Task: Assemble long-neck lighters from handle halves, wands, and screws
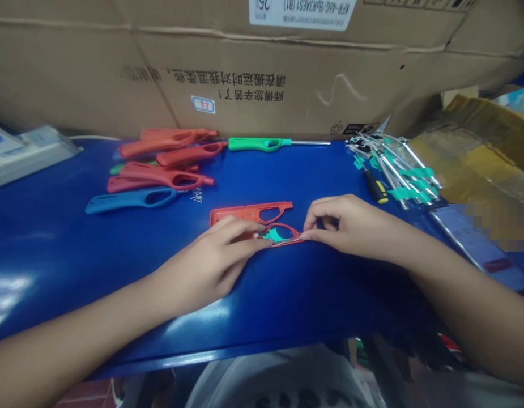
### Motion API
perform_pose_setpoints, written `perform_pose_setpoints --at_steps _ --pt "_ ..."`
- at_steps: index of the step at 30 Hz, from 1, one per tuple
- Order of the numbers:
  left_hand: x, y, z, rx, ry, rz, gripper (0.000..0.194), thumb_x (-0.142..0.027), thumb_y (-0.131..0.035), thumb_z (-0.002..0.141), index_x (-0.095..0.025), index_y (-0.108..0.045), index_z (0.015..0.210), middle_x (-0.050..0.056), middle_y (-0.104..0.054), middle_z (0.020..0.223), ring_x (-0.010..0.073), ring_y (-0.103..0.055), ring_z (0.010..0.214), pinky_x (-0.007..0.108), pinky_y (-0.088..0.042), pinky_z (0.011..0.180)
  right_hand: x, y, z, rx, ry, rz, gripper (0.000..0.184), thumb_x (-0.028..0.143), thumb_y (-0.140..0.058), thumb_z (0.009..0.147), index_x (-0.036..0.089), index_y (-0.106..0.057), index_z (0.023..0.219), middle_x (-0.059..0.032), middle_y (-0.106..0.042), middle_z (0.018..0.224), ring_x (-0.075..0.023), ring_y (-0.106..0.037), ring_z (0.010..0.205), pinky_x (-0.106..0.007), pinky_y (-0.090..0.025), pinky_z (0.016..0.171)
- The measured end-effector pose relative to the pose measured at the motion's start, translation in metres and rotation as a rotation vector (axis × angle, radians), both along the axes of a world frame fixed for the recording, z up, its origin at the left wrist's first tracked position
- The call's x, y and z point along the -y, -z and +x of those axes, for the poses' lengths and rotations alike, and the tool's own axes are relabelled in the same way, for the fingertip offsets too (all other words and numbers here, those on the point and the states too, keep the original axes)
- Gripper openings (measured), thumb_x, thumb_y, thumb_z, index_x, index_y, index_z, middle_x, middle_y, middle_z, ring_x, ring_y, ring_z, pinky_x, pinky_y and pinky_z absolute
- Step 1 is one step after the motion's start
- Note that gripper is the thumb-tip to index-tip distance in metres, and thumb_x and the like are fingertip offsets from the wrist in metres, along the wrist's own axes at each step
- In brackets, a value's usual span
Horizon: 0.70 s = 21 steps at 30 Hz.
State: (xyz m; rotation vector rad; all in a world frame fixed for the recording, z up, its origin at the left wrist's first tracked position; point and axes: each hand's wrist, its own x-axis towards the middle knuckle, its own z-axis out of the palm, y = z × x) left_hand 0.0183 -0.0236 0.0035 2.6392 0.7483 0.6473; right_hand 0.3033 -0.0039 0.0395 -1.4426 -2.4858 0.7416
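Observation:
My left hand point(217, 258) presses down on the handle end of an orange lighter shell half point(282, 237) that lies on the blue table point(75, 249); a teal trigger piece point(273, 234) sits inside its loop. My right hand point(349, 221) pinches the shell's right tip with thumb and fingers closed. A second orange shell half point(251, 212) lies just behind, untouched.
Several orange and red lighter shells point(168, 164) and a blue one point(132, 199) are piled at back left. A finished green lighter point(262, 144) lies at the back. A heap of metal tubes with teal parts point(397, 167) and a screwdriver point(375, 187) sits at right. Cardboard boxes point(245, 68) wall the back.

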Motion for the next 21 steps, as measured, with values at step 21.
perform_pose_setpoints --at_steps 21 --pt "-0.024 -0.022 -0.021 -0.165 -0.150 0.086 0.035 -0.021 -0.046 0.104 -0.015 -0.068 0.130 0.012 -0.070 0.126 0.0263 -0.064 0.113 0.044 -0.055 0.099 -0.009 0.020 -0.003 -0.041 -0.082 0.364 0.005 0.016 -0.061 0.095 0.019 -0.065 0.093 -0.0132 -0.064 0.122 -0.0263 -0.061 0.107 -0.045 -0.049 0.094"
